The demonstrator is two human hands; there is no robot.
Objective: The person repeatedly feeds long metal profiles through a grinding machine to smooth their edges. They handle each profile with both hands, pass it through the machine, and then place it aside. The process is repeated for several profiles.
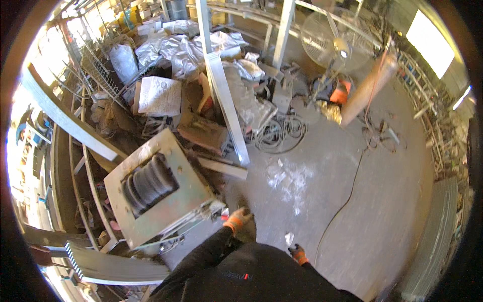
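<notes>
My left hand point(240, 220), in an orange-cuffed work glove, is beside the near right corner of a pale green, worn metal machine point(146, 217). A small red part point(225, 217) sits right next to that hand; its fingers are blurred, and I cannot tell whether they grip anything. Thick black ribbed rollers point(150, 184) show through an opening in the machine's top. My right hand point(299, 254), in a dark and orange glove, is low over the floor with its fingers apart. Just past its fingertips is a small white scrap point(289, 238).
A steel post point(226, 108) rises beyond the machine. Behind are silver bags point(173, 48), a white box point(160, 96) and coiled cable point(282, 132). A gas cylinder point(370, 89) leans near a large fan point(339, 46). A dark cable point(347, 201) crosses the floor; metal sheets point(435, 236) lie right.
</notes>
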